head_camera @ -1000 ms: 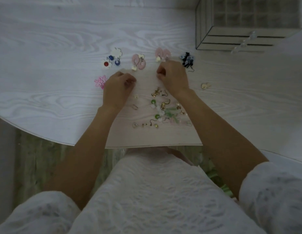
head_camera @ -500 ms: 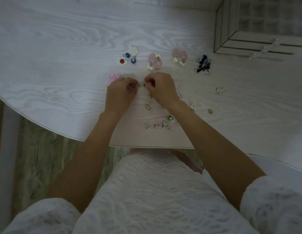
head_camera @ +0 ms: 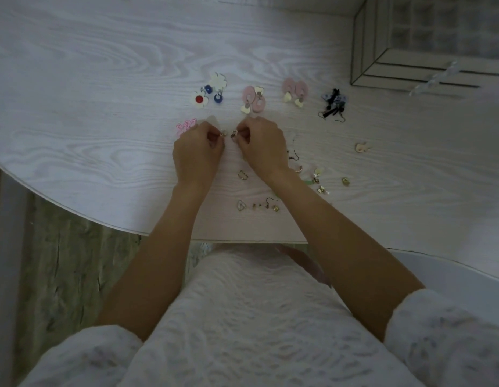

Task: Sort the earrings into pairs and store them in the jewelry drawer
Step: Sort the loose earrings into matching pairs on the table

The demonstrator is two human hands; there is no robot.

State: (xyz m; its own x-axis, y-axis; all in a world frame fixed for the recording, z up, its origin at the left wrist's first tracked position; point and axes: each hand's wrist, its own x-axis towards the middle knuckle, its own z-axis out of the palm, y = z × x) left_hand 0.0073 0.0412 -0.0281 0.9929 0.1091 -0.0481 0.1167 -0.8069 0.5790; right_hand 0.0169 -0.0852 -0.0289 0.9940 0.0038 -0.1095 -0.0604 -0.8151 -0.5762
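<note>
Between both hands (head_camera: 228,146), small earrings (head_camera: 228,132), orientation unclear.

A pale wood-grain table (head_camera: 83,79) with a curved edge stands over grey plank flooring (head_camera: 64,263) (dim light)

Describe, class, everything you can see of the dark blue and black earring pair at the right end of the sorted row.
The dark blue and black earring pair lies flat on the pale wood-grain table, right of the pink disc earrings and apart from them. It looks like bluish clusters with black tassels or ribbons, bunched together; thin dark hook wires curl out below. Neither hand touches it. Finer detail is too dim to tell.
</note>
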